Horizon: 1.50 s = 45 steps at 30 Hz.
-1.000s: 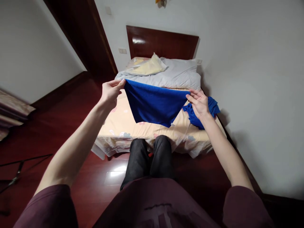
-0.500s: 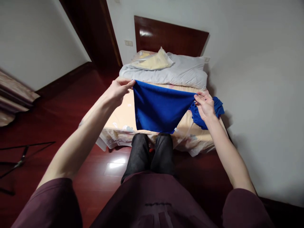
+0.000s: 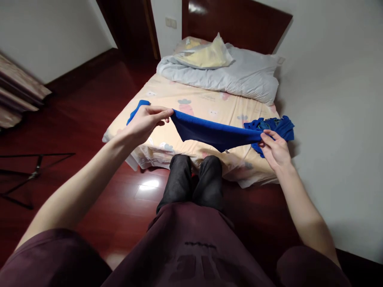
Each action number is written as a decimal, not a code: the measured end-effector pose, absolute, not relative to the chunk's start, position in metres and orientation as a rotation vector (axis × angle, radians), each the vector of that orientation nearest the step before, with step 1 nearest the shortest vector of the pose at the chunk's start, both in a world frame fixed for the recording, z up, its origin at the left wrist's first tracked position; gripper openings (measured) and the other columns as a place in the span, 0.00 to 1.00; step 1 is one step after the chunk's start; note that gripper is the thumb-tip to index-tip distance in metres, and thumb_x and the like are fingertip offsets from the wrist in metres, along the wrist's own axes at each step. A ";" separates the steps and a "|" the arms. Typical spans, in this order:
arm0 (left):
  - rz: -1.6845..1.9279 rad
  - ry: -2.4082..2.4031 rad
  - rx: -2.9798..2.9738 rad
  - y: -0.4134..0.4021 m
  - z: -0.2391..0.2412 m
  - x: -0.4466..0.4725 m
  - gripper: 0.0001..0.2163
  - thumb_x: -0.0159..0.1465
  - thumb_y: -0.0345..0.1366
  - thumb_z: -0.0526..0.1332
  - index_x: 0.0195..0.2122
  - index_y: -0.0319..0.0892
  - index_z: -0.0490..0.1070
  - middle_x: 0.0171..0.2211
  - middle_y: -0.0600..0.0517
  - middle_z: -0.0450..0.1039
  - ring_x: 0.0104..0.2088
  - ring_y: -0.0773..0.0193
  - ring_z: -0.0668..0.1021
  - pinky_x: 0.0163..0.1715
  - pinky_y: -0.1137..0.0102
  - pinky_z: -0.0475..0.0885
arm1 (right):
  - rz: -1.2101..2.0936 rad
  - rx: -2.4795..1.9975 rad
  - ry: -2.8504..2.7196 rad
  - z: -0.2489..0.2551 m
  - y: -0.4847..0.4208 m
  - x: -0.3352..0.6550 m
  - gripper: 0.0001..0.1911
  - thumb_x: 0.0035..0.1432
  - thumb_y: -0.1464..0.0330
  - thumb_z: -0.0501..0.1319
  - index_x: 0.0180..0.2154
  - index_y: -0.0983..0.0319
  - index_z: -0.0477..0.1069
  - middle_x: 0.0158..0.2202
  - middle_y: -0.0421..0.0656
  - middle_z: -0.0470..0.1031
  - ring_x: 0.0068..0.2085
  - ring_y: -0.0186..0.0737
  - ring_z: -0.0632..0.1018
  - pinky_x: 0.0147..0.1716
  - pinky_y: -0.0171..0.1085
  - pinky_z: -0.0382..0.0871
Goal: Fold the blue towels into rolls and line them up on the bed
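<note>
A blue cloth (image 3: 215, 129) is stretched between my hands above the front part of the bed. My left hand (image 3: 152, 121) pinches one upper corner, and my right hand (image 3: 275, 147) grips the opposite one. The lower edge hangs loose and looks foreshortened, with a small pale tag near its bottom tip. Behind my right hand lies a crumpled heap of blue cloths (image 3: 279, 125) on the bed. Another piece of blue cloth (image 3: 139, 108) rests on the bed just beyond my left hand, partly covered by it.
The bed (image 3: 167, 93) has a peach patterned sheet. Toward the headboard (image 3: 236, 22) lie a rolled grey-white quilt (image 3: 251, 79) and a yellow pillow (image 3: 212, 56). A black metal stand (image 3: 34, 173) is on the floor at left, near a curtain (image 3: 18, 95).
The cloth was hanging as a broad panel and is now a narrow, swung-up strip, pulled wider. My right hand has shifted right and lower. More of the bed and the left blue cloth show.
</note>
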<state>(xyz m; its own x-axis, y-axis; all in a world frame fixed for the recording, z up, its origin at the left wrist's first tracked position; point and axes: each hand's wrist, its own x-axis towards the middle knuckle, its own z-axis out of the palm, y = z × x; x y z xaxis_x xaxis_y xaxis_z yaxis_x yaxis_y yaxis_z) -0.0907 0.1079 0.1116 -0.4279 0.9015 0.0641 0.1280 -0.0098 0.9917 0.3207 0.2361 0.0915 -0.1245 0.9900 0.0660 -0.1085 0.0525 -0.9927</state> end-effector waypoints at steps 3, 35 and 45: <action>1.458 1.614 1.047 0.090 0.101 -0.096 0.13 0.55 0.45 0.75 0.31 0.38 0.81 0.31 0.48 0.76 0.40 0.55 0.80 0.42 0.62 0.76 | 1.370 -1.066 -1.229 0.087 0.220 0.330 0.26 0.38 0.60 0.84 0.37 0.57 0.75 0.32 0.36 0.76 0.31 0.33 0.77 0.30 0.34 0.73; 1.450 1.825 1.305 0.302 -0.079 -0.150 0.15 0.59 0.47 0.71 0.38 0.39 0.82 0.42 0.44 0.80 0.44 0.56 0.78 0.45 0.65 0.72 | 1.110 -1.155 -1.361 -0.074 0.421 0.249 0.23 0.43 0.61 0.77 0.40 0.58 0.73 0.36 0.39 0.78 0.39 0.37 0.79 0.42 0.36 0.75; 0.878 1.928 0.690 0.241 -0.245 -0.106 0.15 0.52 0.45 0.73 0.34 0.38 0.83 0.29 0.48 0.80 0.35 0.58 0.78 0.35 0.69 0.67 | 1.443 -1.669 -1.199 -0.226 0.350 0.260 0.26 0.33 0.57 0.79 0.33 0.61 0.74 0.34 0.45 0.81 0.39 0.41 0.78 0.40 0.37 0.72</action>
<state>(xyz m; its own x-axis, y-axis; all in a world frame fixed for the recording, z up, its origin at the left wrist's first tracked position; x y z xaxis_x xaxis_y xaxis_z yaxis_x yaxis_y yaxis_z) -0.1064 0.2414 -0.2453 -0.4564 0.7439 -0.4882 0.1200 0.5951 0.7946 0.2598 0.3502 -0.2257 -0.0092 0.9126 -0.4087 0.2349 -0.3953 -0.8880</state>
